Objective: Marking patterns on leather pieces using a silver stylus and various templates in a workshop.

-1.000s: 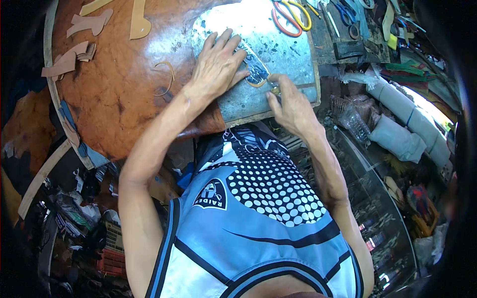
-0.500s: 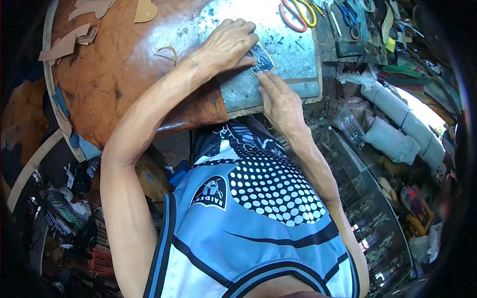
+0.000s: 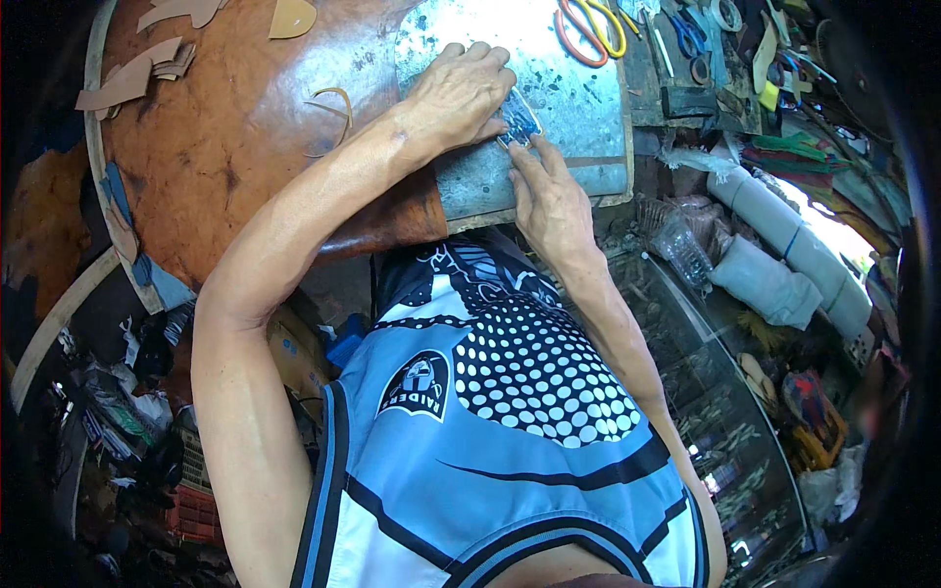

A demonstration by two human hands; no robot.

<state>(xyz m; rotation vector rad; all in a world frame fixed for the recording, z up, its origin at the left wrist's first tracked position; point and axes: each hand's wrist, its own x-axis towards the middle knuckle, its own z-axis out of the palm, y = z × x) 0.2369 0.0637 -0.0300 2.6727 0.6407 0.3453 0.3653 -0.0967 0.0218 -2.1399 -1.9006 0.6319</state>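
A small flat piece with a dark blue pattern and a pale edge (image 3: 520,116) lies on the grey metal-topped board (image 3: 588,127). My left hand (image 3: 459,96) is bent over its left side, the thumb pressed on it and the fingers curled; their tips are hidden. From the near right my right hand (image 3: 555,201) reaches in with fingers stretched, their tips touching the piece's near edge. I cannot make out any tool in either hand. A thin curled tan strip (image 3: 345,110) rests on the brown leather (image 3: 225,186) beside my left forearm.
Scissors with red and yellow handles (image 3: 593,39) lie on the board's far side. Cut tan pieces (image 3: 132,83) are piled far left, and a rounded tan piece (image 3: 291,17) lies near the top. Tools and scraps crowd the right, beside a white roll (image 3: 784,220) and a glass case (image 3: 725,392).
My right fingertips have shifted slightly to the right along the near edge of the patterned piece and spread a little. My left hand stays almost in place.
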